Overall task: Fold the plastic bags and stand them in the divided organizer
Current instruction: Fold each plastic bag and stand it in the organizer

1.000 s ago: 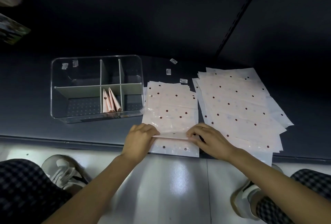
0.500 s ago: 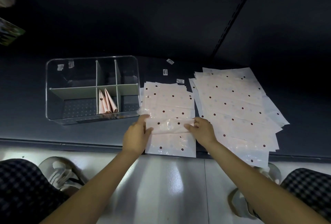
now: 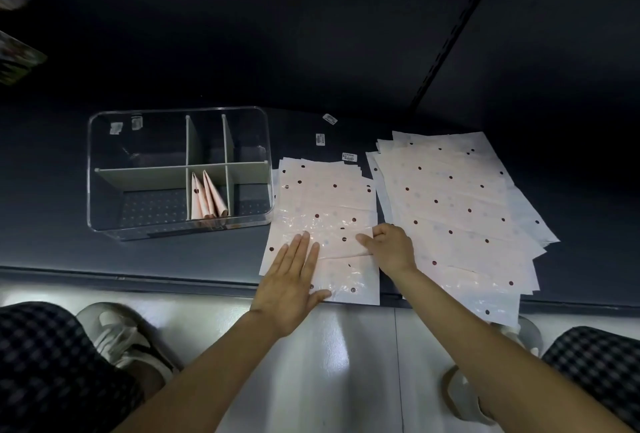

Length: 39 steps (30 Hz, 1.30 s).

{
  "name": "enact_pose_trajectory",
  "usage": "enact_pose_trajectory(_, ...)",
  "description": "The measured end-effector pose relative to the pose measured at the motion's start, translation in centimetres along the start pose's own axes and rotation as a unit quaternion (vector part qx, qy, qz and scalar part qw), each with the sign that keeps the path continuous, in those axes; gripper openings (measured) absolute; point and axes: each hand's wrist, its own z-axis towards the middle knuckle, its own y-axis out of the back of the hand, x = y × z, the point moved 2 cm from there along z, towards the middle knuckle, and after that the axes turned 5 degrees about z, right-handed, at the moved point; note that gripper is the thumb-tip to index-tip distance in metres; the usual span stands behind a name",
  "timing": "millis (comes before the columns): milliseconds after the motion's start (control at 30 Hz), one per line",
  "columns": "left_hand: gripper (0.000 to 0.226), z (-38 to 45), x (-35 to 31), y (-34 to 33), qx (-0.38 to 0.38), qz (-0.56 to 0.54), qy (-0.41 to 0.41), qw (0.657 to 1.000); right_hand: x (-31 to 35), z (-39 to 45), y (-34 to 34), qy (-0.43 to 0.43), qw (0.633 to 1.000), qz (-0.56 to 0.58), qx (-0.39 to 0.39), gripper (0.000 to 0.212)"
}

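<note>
Bags (image 3: pixel 325 210) lie in a short pink dotted stack on the dark bench (image 3: pixel 173 259), just right of the organizer (image 3: pixel 180 169), and the top bag's near part is folded up over its middle. Left hand (image 3: pixel 294 280) lies flat on the near left of that stack, fingers (image 3: pixel 304 245) straight and spread, palm pressing the plastic down, thumb out toward the near edge. Right hand (image 3: pixel 389 247) sits at the stack's right edge, fingers curled, pinching the folded edge of the top bag between thumb and forefinger. The fold line runs across between the two hands.

Over to the right, a bigger pile (image 3: pixel 457 210) of the same dotted bags fans out loosely, its near corner hanging past the bench edge. The two stacks are just beside each other, with a thin dark strip of bench between them farther back.

The organizer is clear, with pale dividers making six compartments. Folded bags (image 3: pixel 207 198) stand tilted in the near middle compartment, narrow pink wedges leaning on each other. Small labels (image 3: pixel 349 156) lie on the bench behind the short stack, and two stickers (image 3: pixel 126 124) show on the organizer's far wall.

Below the bench, pale floor (image 3: pixel 346 363), checked trouser legs (image 3: pixel 52 363) and light sandals (image 3: pixel 128 339) on either side.
</note>
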Motion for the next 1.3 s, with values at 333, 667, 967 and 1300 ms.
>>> enact_pose_trajectory(333, 0.073, 0.1, 0.0, 0.3, -0.006, 0.007, 0.010, 1.000, 0.6, -0.5, -0.4, 0.040, 0.995, -0.008, -0.086, 0.022)
enact_pose_trajectory(667, 0.073, 0.1, -0.2, 0.1, 0.000, 0.021, 0.014, 1.000, 0.5, -5.0, -4.9, 0.369, 0.872, -0.273, 0.171, 0.060)
enact_pose_trajectory(967, 0.075, -1.0, 2.5, 0.2, 0.002, 0.005, -0.025, 1.000, -2.2, -2.6, -1.1, 0.315, 0.858, -0.383, 0.136, 0.068)
enact_pose_trajectory(1300, 0.061, -0.8, 3.0, 1.4, -0.017, -0.070, -0.046, 0.996, 3.4, 0.7, 0.5, 0.217, 0.923, -0.276, 0.155, 0.034)
